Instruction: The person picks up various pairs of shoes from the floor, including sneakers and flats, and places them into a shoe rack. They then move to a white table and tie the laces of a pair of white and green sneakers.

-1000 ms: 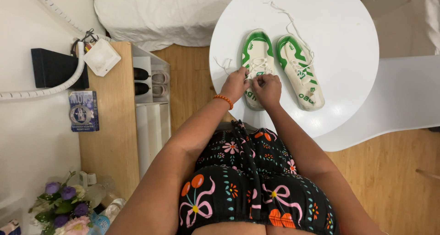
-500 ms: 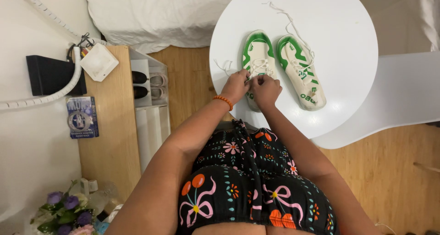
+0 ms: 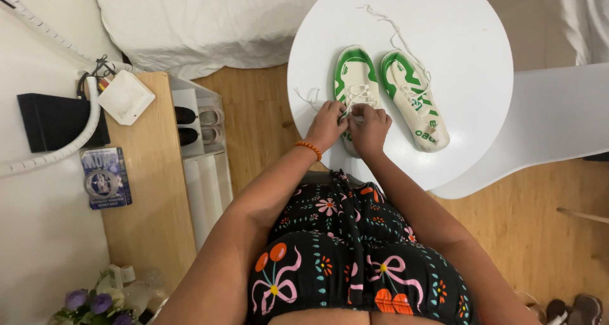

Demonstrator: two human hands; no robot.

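Note:
Two white sneakers with green trim lie side by side on a round white table (image 3: 469, 33). My left hand (image 3: 328, 124) and my right hand (image 3: 370, 128) both rest over the toe end of the left sneaker (image 3: 353, 78) and pinch its white laces (image 3: 358, 98). An orange bead bracelet circles my left wrist. The right sneaker (image 3: 413, 100) lies untouched, its loose lace trailing toward the table's far side. My hands hide the front of the left sneaker.
A wooden shelf unit (image 3: 149, 192) with shoes inside stands at the left, carrying a white box (image 3: 125, 97), a black box (image 3: 54, 119) and a book (image 3: 104, 176). A white bed (image 3: 203, 20) lies beyond. A white chair seat (image 3: 545, 122) sits right of the table. Purple flowers (image 3: 89, 303) are bottom left.
My hands stay on the left sneaker's laces with only small finger shifts. The view has drifted slightly, moving the scene a little leftward.

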